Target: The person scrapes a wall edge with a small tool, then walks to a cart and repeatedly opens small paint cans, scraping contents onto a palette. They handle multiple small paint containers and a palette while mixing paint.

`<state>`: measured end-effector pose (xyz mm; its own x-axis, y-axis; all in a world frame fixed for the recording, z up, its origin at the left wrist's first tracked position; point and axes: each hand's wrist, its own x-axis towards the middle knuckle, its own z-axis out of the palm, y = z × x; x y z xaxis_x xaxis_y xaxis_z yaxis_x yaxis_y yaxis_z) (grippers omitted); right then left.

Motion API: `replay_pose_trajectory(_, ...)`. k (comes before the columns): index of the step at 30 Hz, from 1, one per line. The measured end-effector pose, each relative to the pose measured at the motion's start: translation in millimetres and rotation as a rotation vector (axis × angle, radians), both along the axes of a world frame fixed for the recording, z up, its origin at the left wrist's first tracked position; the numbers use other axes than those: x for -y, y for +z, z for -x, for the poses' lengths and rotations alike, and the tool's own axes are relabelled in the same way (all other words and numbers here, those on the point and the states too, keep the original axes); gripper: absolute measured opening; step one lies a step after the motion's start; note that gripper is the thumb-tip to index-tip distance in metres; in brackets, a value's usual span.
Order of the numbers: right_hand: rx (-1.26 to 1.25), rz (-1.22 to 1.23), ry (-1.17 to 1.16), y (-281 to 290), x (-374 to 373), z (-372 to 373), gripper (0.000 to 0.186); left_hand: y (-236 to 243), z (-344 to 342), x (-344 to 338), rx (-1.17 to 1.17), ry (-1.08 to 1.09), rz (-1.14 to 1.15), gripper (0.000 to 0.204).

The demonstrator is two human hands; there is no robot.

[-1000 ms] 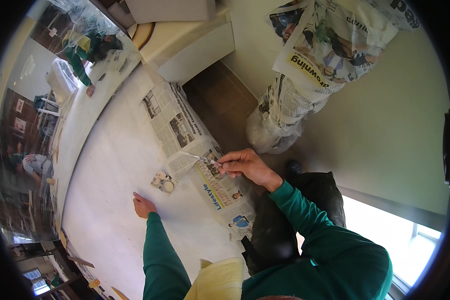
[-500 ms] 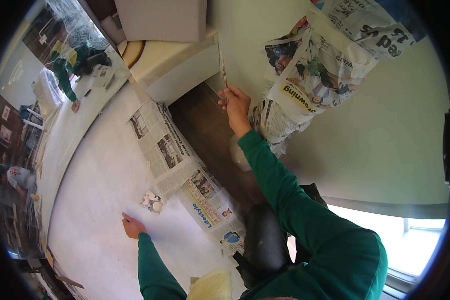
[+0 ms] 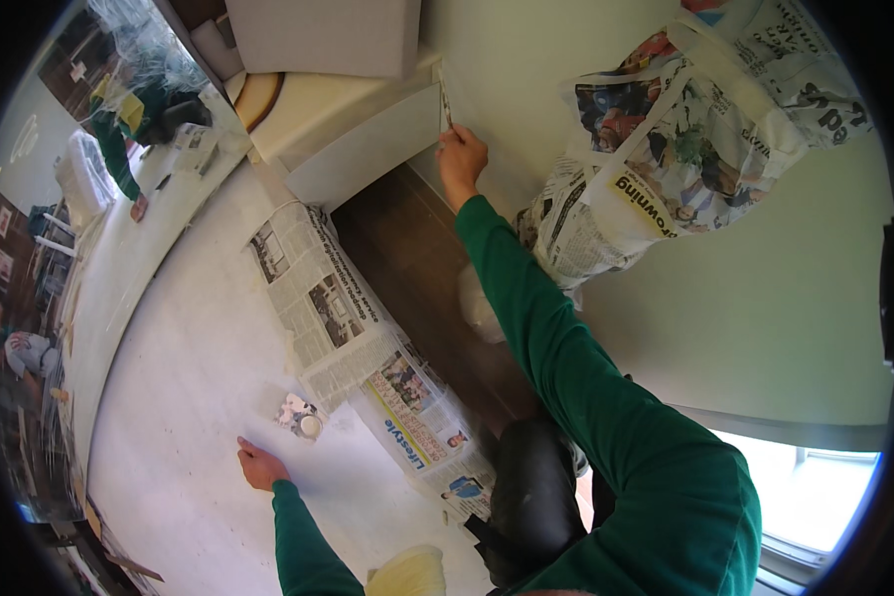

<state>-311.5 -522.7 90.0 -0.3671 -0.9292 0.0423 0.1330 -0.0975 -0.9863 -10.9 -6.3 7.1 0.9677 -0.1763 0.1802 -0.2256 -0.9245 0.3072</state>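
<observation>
A thin, slender-handled paintbrush (image 3: 447,111) is pinched in my right hand (image 3: 462,159), its far end up at the corner where the cream ledge (image 3: 363,94) meets the pale green wall (image 3: 512,74). My left hand (image 3: 260,465) leans on the white surface (image 3: 184,397), index finger stretched out and nothing in it. Near that hand, a small round pot (image 3: 310,426) of something whitish sits on a crumpled scrap of paper (image 3: 290,407). The brush's very tip is too small to make out.
Newspaper sheets (image 3: 318,293) line the white surface's right edge, beside a dark wooden gap (image 3: 417,258). A newspaper-wrapped bundle (image 3: 656,164) juts from the wall, close to my right arm. A grey box-like block (image 3: 323,38) stands on the ledge. A large mirror (image 3: 134,199) borders the left.
My right hand has reached farther up along the wall with the brush. The wrapped bundle appears farther right as the view shifts. My left hand stays in about the same place.
</observation>
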Motion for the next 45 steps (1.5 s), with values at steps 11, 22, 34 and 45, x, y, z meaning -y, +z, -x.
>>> replay_pose_trajectory(11,0.015,-0.052,-0.01,-1,13,-6,0.02,-3,-5,-2,-0.007,0.01,-0.031,0.06)
replay_pose_trajectory(22,0.048,-0.055,-0.033,0,17,-8,0.02,-5,-6,-4,0.006,0.0,-0.034,0.06)
replay_pose_trajectory(34,-0.008,-0.103,-0.023,-7,16,-7,0.018,-2,-4,-2,0.012,-0.002,-0.037,0.059)
replay_pose_trajectory(45,0.059,-0.015,-0.051,1,22,-7,0.016,-4,-6,-3,-0.003,0.012,-0.052,0.059)
